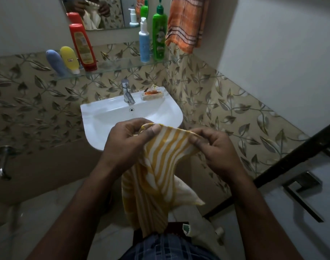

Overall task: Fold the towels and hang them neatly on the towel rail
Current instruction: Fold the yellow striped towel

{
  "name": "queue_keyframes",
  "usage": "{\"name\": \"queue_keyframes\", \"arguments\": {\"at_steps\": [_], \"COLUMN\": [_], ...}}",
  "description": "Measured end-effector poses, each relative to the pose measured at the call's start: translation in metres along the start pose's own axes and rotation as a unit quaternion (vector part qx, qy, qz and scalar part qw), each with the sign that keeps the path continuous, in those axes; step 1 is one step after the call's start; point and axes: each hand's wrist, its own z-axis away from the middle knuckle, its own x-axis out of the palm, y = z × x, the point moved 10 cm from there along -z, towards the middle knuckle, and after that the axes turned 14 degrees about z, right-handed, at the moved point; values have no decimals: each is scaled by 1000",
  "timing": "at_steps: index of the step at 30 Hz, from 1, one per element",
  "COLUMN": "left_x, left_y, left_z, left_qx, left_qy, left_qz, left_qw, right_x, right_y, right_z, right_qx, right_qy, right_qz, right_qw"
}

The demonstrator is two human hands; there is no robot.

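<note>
Two hands are pinching the top hem of a yellow-and-white striped towel [156, 166] in front of the sink [104, 117].

At the left, the left hand [126, 141] is gripping one end of the hem between thumb and curled fingers; the cloth is stretching across and hanging down bunched in front of the person's body; at the right, the right hand [213, 149] is pinching the other end. Because the hands are sitting close together and the lower cloth is twisting, a fold started now would probably be coming out crooked, and a loosening pinch would be letting the towel drop toward the floor. Counting across: five bottles [82, 47] are standing on the glass shelf [113, 68], then one tap [127, 91], one soap dish [152, 93], one towel in hand, and one orange towel [186, 21] hanging at upper right, its rail not showing.
</note>
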Motion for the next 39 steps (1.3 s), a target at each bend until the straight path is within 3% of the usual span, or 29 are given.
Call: {"name": "queue_keyframes", "arguments": {"at_steps": [2, 5, 7, 10, 13, 18, 21, 25, 27, 29, 31, 33, 37, 39], "left_x": [3, 12, 18, 20, 9, 23, 25, 47, 37, 15, -1, -4, 9, 16], "left_y": [-2, -9, -12, -15, 5, 32, 32, 13, -2, -15, -17, -11, -5, -5], "left_z": [2, 5, 7, 7, 0, -6, -6, 5, 7, 5, 1, -5, -12, -11], "left_qx": [-11, -22, -29, -51, -15, 53, 38, -67, -104, -132, -127, -113, -116, -110], "left_qy": [9, -2, -8, -1, 32, -3, -30, -140, -115, -39, 14, 18, -12, -25], "left_qz": [6, 6, 8, 28, 41, 28, 101, 183, 202, 230, 261, 264, 213, 201], "left_qw": [1000, 1000, 1000, 998, 999, 998, 994, 971, 967, 963, 957, 958, 970, 973], "right_x": [-7, 5, 16, 13, -11, 20, 2, -55, -92, -113, -102, -69, 6, 35], "right_y": [10, 15, 7, -5, -37, -89, -118, -143, -133, -111, -87, -75, -70, -71], "right_z": [0, -1, -2, -9, -17, -9, -7, -10, -18, -27, -38, -40, -30, -26], "right_qx": [65, 146, 158, 139, 40, -120, -182, -220, -192, -135, -72, -34, -10, -42], "right_qy": [46, 67, 52, 58, 95, -23, 30, 169, 253, 296, 247, 177, 11, -67], "right_qz": [-97, -336, -387, -288, -51, 171, 124, 23, -18, -33, -48, -46, -42, 37], "right_qw": [992, 928, 907, 946, 993, 978, 975, 961, 948, 945, 965, 983, 999, 996]}}
